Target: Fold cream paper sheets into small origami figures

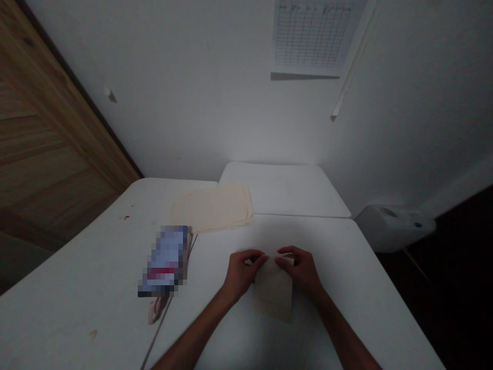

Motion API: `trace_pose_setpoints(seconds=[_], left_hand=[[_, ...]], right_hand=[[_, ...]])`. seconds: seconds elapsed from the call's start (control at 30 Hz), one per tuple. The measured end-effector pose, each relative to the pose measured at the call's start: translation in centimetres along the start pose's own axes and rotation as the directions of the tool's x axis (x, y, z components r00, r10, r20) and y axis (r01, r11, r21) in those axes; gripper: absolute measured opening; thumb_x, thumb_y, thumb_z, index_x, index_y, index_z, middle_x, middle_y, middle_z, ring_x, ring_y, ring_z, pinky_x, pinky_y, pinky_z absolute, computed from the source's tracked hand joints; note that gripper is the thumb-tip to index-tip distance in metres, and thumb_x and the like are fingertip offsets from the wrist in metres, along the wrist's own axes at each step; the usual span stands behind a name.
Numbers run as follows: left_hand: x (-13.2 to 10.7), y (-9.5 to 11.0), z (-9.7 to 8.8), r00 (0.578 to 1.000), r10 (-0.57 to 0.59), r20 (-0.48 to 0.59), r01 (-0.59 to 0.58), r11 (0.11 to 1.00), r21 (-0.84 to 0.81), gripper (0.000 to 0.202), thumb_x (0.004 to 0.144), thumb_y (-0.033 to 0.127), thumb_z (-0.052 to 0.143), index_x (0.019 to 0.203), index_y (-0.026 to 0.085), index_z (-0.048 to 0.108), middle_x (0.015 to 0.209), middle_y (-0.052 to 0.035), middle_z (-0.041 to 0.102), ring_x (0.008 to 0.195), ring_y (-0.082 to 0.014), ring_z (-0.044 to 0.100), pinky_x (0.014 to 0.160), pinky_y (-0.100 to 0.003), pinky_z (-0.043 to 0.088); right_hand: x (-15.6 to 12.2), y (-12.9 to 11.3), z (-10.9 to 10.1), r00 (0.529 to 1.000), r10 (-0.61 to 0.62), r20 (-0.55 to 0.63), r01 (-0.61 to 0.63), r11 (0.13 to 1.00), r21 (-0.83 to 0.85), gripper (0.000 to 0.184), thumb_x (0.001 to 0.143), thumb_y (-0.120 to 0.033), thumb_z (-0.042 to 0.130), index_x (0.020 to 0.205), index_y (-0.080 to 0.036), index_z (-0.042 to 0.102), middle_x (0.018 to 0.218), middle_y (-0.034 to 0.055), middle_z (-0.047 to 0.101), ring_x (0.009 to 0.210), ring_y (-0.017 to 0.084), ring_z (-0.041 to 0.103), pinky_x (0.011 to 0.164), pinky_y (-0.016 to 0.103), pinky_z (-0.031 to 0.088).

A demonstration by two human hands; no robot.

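Note:
A small beige paper piece (274,295), roughly rectangular and with a faint line across its lower part, is between my two hands above the white table. At its far left corner, the thumb and index finger of my left hand (246,267) pinch the edge. My right hand (302,267) grips the far edge near the right corner, thumb on top and fingers curled. Whether it is a single sheet or folded, I cannot tell. Beyond my left hand lies a stack of beige sheets (215,208) with rounded corners.
Left of my hands, a phone-like item with a blurred screen (167,259) rests on a pinkish cloth or pouch (155,309). White tables (96,267) meet at seams. A printed chart (311,38) hangs on the wall; a white container (396,226) stands beyond the right edge.

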State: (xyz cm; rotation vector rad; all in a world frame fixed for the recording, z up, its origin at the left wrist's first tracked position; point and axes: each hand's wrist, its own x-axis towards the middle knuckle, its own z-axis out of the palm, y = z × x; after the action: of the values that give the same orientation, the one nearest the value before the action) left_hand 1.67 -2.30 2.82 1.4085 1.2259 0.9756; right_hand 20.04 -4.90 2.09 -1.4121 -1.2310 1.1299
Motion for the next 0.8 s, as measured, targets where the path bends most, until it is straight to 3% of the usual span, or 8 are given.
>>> trace_pose_setpoints(seconds=[0.43,0.6,0.8], left_hand=[[-0.1,0.1,0.0,1.0,-0.015,0.014,0.015,0.999,-0.042,0.033,0.073,0.045,0.067,0.073,0.013,0.073,0.057,-0.0013,0.061,0.036,-0.0072,0.043,0.031,-0.017,0.034],[-0.1,0.5,-0.2,0.999,-0.011,-0.051,0.007,0.997,-0.071,0.031,0.072,0.044,0.069,0.073,0.013,0.073,0.054,0.0002,0.059,0.034,-0.0073,0.043,0.03,-0.018,0.033],[0.0,0.1,-0.3,0.998,0.019,-0.056,-0.022,0.998,-0.053,0.03,0.074,0.043,0.068,0.073,0.013,0.073,0.053,0.0005,0.058,0.035,-0.0073,0.044,0.031,-0.017,0.033]], right_hand=[[0.2,0.0,-0.3,1.0,0.017,-0.013,-0.017,1.0,-0.014,0.041,0.065,-0.048,0.075,0.093,-0.018,0.069,0.071,0.0047,0.071,0.054,0.018,0.062,0.047,0.026,0.045],[0.3,0.1,-1.0,0.998,0.053,-0.036,-0.052,0.998,0.033,0.041,0.065,-0.049,0.075,0.09,-0.017,0.069,0.052,-0.0028,0.059,0.046,0.013,0.052,0.046,0.024,0.039],[0.5,0.2,-1.4,0.998,0.052,-0.017,-0.051,0.996,0.073,0.04,0.066,-0.045,0.077,0.092,-0.015,0.07,0.049,-0.006,0.052,0.046,0.01,0.047,0.047,0.022,0.034]])
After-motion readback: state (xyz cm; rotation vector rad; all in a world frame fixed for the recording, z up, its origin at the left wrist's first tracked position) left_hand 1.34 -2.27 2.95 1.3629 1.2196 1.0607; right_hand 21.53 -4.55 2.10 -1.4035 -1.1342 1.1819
